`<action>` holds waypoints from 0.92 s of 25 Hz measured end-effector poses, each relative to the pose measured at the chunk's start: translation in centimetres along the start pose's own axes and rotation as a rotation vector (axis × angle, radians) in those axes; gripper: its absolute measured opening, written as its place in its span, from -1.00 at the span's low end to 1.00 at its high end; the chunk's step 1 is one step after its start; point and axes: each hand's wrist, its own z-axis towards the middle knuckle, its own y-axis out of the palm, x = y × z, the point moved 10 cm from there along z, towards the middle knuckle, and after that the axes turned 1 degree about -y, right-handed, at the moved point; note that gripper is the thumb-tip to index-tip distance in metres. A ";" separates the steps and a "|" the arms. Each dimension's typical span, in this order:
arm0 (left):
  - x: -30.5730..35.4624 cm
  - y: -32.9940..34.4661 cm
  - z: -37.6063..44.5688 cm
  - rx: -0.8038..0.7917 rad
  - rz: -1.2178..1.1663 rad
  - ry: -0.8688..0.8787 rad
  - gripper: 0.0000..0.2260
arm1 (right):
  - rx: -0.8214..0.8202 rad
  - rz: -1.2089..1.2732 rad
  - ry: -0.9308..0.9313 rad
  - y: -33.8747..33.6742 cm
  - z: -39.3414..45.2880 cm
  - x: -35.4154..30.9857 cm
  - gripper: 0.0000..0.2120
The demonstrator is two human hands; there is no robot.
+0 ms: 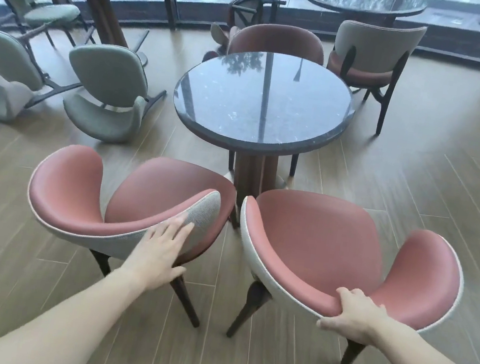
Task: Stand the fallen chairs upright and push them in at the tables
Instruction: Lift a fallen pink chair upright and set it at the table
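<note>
My left hand (pixel 161 252) lies flat, fingers straight, on the grey back of the left pink chair (pixel 124 205). My right hand (pixel 353 313) grips the top rim of the right pink chair (pixel 331 250), fingers curled over the edge, thumb underneath on the pale shell. Both chairs stand upright, side by side, just short of the round table (pixel 262 101), seats facing its pedestal. Behind the table a third pink chair (pixel 278 40) shows only its backrest; the rest is hidden by the tabletop. Left of the table, two green chairs (pixel 108 92) lie tipped on the floor, the farther one cut off by the frame edge. By the window a dark chair (pixel 245 13) lies fallen too, half hidden and hard to make out.
</note>
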 end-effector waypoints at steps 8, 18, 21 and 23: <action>-13.4 2.9 2.4 -0.138 0.088 0.000 -0.13 | 0.539 0.034 -0.435 -3.6 -1.9 -28.7 -0.22; -19.3 7.7 2.8 -0.016 0.025 0.064 -0.13 | 0.127 1.303 0.083 2.3 5.7 -41.6 -0.05; -19.1 7.4 3.4 -0.012 0.070 0.072 -0.25 | 0.228 1.344 0.152 2.3 6.7 -41.6 -0.13; -18.9 7.3 3.4 -0.031 0.104 0.098 -0.28 | 0.232 1.358 0.160 2.2 7.2 -41.6 -0.19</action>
